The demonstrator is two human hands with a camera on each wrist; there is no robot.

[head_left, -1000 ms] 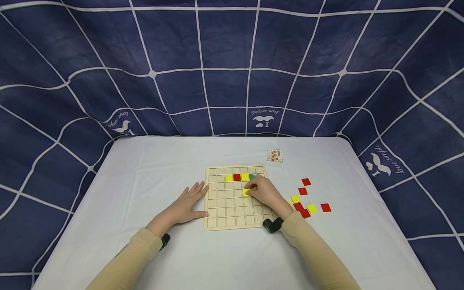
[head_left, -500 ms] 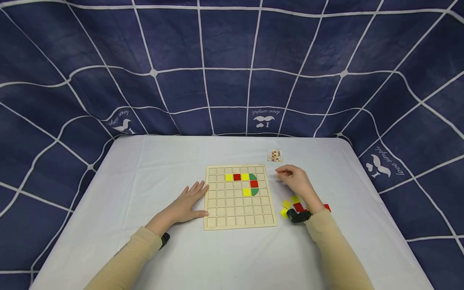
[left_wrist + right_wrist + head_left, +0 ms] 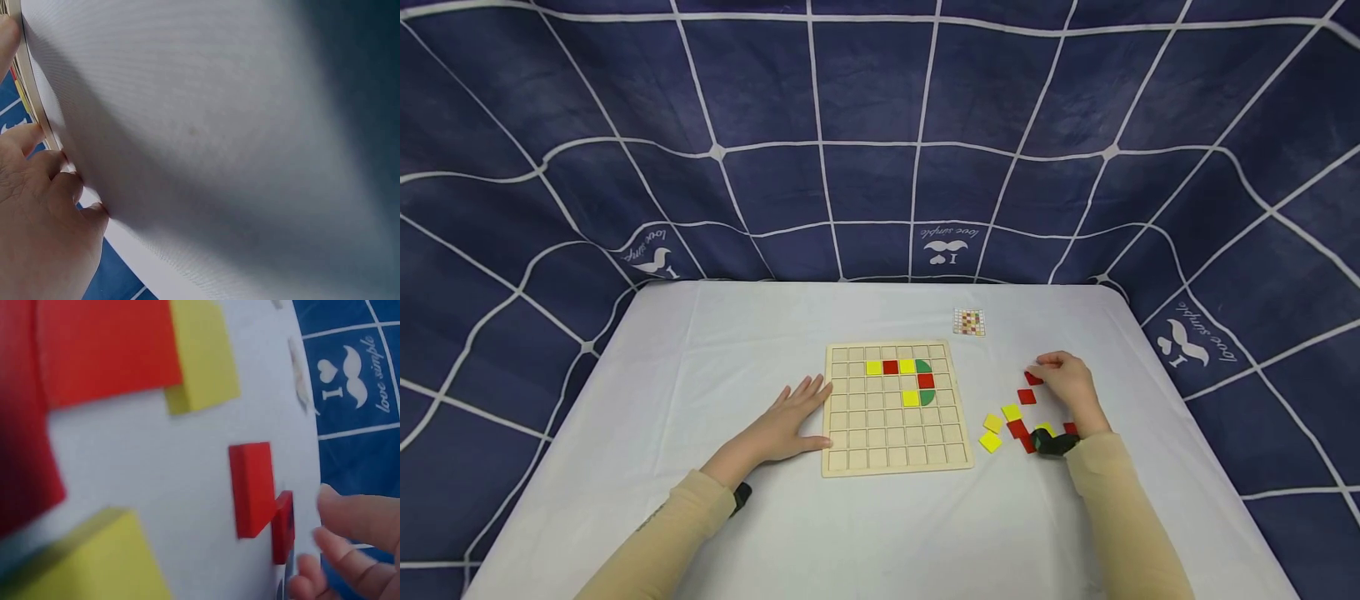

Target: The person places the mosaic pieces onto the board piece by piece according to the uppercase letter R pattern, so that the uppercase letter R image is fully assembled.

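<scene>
A pale wooden grid board (image 3: 859, 442) lies mid-table, with yellow and red square tiles and two green quarter-round tiles in its upper cells. My left hand (image 3: 786, 425) lies flat with spread fingers, fingertips and thumb at the board's left edge. In the left wrist view, the fingers (image 3: 37, 156) press along the board's side. Right of the board, my right hand (image 3: 1067, 383) reaches down to a red tile (image 3: 1032, 379) on the table. From the right wrist, thumb and fingers (image 3: 356, 515) show parted beside this far red tile (image 3: 284, 528).
Several loose tiles lie right of the board, including a red tile (image 3: 1026, 397) and a yellow tile (image 3: 990, 442). A small printed pattern card (image 3: 969, 322) lies beyond the board's far right corner. Dark blue cloth (image 3: 880, 183) with white lines hangs behind the white table.
My right hand has left the board and moved right to the loose red tiles, uncovering a red tile and a green quarter-round on the board. My left hand stays in place.
</scene>
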